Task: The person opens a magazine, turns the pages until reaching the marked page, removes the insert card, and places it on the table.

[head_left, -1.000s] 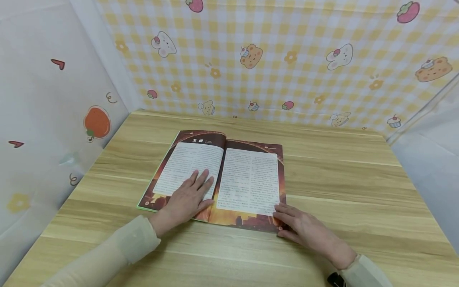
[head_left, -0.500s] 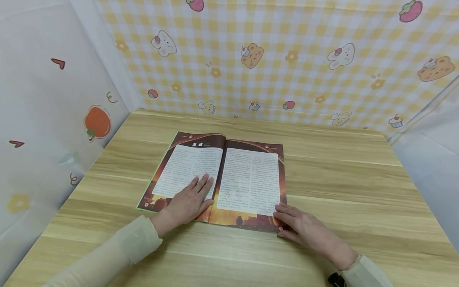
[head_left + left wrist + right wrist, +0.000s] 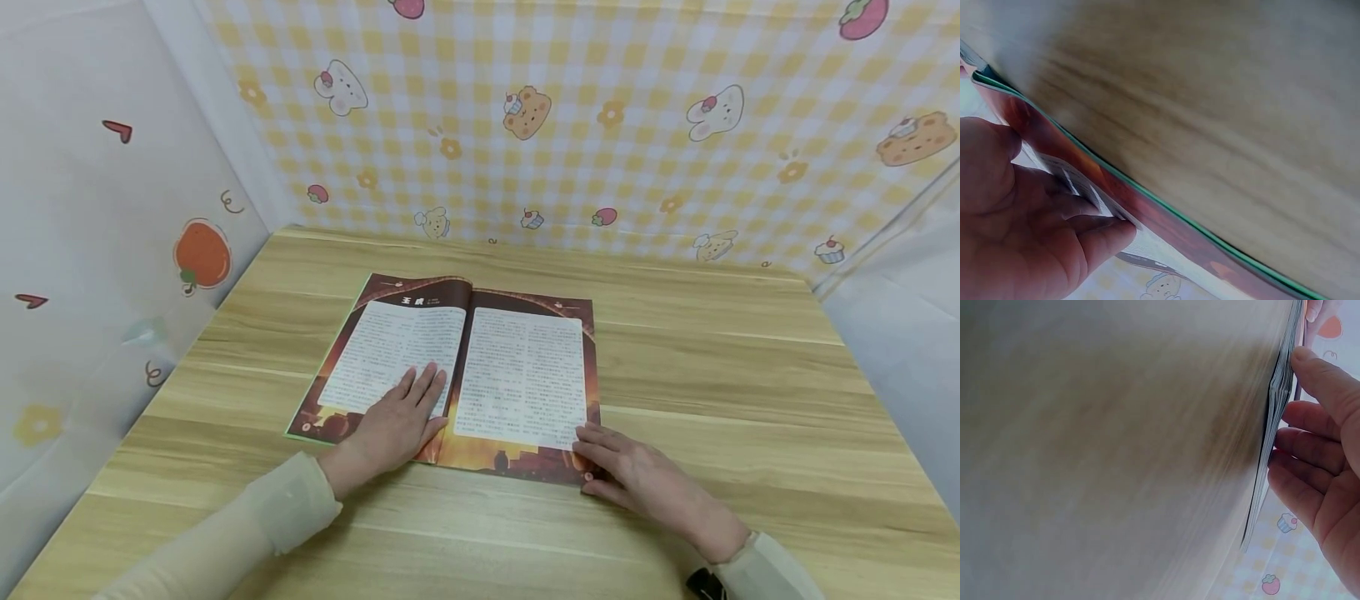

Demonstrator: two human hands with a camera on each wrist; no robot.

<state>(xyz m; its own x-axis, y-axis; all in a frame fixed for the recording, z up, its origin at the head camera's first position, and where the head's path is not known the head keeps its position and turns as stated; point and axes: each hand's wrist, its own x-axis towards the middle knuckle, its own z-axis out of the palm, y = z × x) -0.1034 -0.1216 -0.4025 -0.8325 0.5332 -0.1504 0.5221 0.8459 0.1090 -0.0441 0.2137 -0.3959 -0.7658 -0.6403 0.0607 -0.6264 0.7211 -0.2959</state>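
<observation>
Far left: white cloth wall [image 3: 67,225] printed with hearts, an orange fruit and a yellow flower. It meets the counter's left edge.

Pale left sleeve [image 3: 240,525] enters from bottom left. Left hand [image 3: 390,429] lies palm down on the lower left page, fingers extended and slightly apart, thumb beside the gutter.

Open book [image 3: 491,375] lies on the counter, a little left of centre, green at its outer left edge. Both pages carry white text panels in dark red and orange borders; left page arches toward the spine.

Right hand [image 3: 645,475], well apart from the left, rests at the lower right corner, relaxed fingers and thumb touching the page edges, not clenched.

Pale right sleeve [image 3: 765,571]; small black object [image 3: 705,583] beside it, details unclear.

Counter [image 3: 712,350]: light wood grain. Behind it, yellow-checked backdrop [image 3: 600,117] with bears, rabbits, strawberries, cupcakes. Far right: plain white cloth [image 3: 900,300].
</observation>
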